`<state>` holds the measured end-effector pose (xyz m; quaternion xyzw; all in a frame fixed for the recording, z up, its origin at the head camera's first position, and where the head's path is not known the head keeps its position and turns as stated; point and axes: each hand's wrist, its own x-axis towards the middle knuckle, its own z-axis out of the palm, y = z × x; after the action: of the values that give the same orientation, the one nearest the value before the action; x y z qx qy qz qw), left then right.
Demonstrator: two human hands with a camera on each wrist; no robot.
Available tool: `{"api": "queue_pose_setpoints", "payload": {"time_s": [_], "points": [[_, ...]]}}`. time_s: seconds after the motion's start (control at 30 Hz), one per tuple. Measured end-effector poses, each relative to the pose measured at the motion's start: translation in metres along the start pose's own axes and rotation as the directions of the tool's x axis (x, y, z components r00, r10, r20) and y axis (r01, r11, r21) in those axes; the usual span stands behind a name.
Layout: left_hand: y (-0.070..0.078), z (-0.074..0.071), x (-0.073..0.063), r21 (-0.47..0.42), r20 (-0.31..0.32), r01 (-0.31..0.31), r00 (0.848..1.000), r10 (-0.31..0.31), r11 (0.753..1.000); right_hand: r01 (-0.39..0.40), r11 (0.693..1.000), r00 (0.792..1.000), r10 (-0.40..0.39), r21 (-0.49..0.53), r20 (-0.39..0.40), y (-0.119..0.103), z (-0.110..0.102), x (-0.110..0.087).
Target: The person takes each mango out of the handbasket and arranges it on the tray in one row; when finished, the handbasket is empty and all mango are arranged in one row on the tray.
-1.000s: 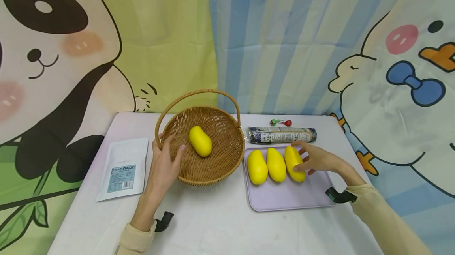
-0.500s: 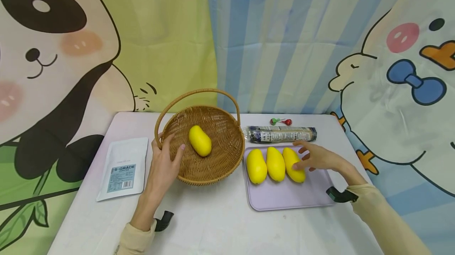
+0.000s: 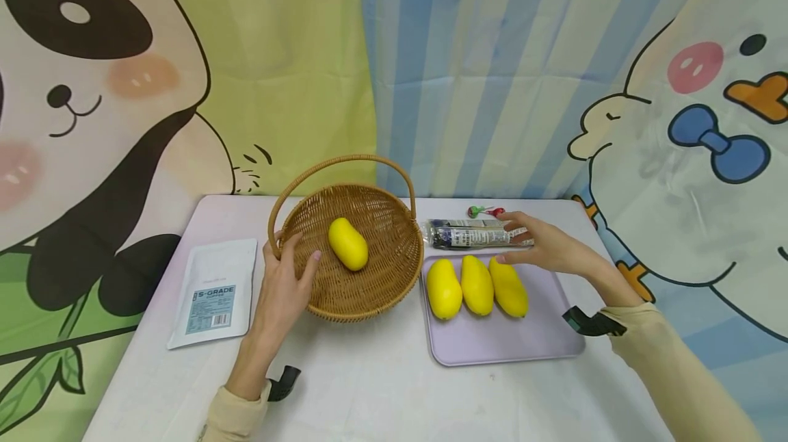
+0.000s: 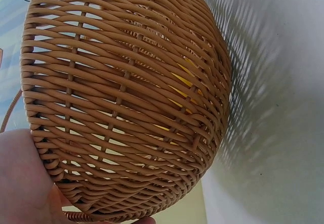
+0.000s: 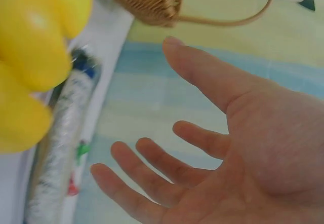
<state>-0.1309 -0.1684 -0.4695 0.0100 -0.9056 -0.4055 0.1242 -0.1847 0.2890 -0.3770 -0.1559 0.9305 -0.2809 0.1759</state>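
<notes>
My left hand (image 3: 286, 284) holds the left rim of a round wicker basket (image 3: 388, 278) with an arched handle. Inside the basket lies one yellow mango (image 3: 348, 244); bits of yellow show through the weave (image 4: 126, 92) in the left wrist view. Three more mangoes (image 3: 477, 284) lie side by side on a lilac tray (image 3: 548, 332). Over the tray's back right corner, my right hand (image 3: 548, 243) hovers with spread fingers and holds nothing. In the right wrist view its palm (image 5: 273, 153) faces the camera, apart from the mangoes (image 5: 33, 36).
Behind the tray lies a long plastic-wrapped package (image 3: 470, 234), partly covered by my right hand. Two small lollipops (image 3: 477, 211), green and red, lie behind it. A white coffee pouch (image 3: 215, 291) lies at the left. A printed curtain (image 3: 468, 86) hangs behind the table.
My right hand has let go of the rightmost mango and moved up and back from it. That mango now leans toward the middle one at its top. The left hand and basket stay put.
</notes>
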Motion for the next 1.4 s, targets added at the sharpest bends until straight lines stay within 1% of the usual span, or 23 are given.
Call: {"api": "queue_pose_setpoints", "payload": {"time_s": [0.1, 0.23, 0.4, 0.5, 0.7, 0.8, 0.9, 1.0, 1.13, 1.27, 1.4], "points": [[0.0, -0.001, 0.0, 0.0, -0.004, -0.001, 1.0, 0.001, 1.0, 0.056, 0.998, 0.998, -0.055, 0.013, -0.013, -0.02, -0.003, 0.004], [0.0, -0.001, 0.001, -0.001, 0.001, 0.0, 1.0, 0.0, 1.0, 0.129, 0.991, 0.992, -0.129, 0.04, 0.001, -0.051, -0.004, 0.01], [0.0, -0.002, 0.002, -0.013, 0.011, 0.009, 1.0, -0.009, 1.0, 0.207, 0.977, 0.978, -0.209, 0.039, 0.024, -0.091, -0.003, 0.019], [0.0, -0.002, 0.002, -0.012, 0.018, 0.017, 1.0, -0.016, 1.0, 0.26, 0.965, 0.964, -0.261, 0.032, 0.043, -0.112, 0.0, 0.026], [0.0, -0.001, 0.002, 0.01, 0.022, 0.019, 1.0, -0.019, 1.0, 0.33, 0.944, 0.942, -0.327, -0.024, 0.07, -0.149, 0.012, 0.05], [0.0, -0.001, 0.002, 0.008, 0.025, 0.021, 0.999, -0.021, 1.0, 0.376, 0.925, 0.925, -0.372, -0.046, 0.082, -0.164, 0.019, 0.065], [0.0, -0.001, 0.001, 0.006, 0.023, 0.02, 1.0, -0.02, 1.0, 0.415, 0.905, 0.908, -0.407, -0.091, 0.1, -0.175, 0.028, 0.081], [0.0, -0.001, 0.001, 0.005, 0.017, 0.014, 1.0, -0.014, 1.0, 0.427, 0.897, 0.902, -0.414, -0.116, 0.122, -0.183, 0.039, 0.098], [0.001, -0.002, 0.001, 0.007, 0.012, 0.007, 1.0, -0.007, 1.0, 0.417, 0.901, 0.905, -0.399, -0.122, 0.151, -0.188, 0.055, 0.119], [0.001, -0.002, 0.0, 0.007, 0.02, 0.012, 1.0, -0.012, 1.0, 0.416, 0.897, 0.905, -0.393, -0.148, 0.164, -0.19, 0.07, 0.138], [0.002, -0.002, 0.0, 0.009, 0.021, 0.018, 1.0, -0.018, 1.0, 0.381, 0.91, 0.92, -0.356, -0.162, 0.162, -0.19, 0.082, 0.153]]}}
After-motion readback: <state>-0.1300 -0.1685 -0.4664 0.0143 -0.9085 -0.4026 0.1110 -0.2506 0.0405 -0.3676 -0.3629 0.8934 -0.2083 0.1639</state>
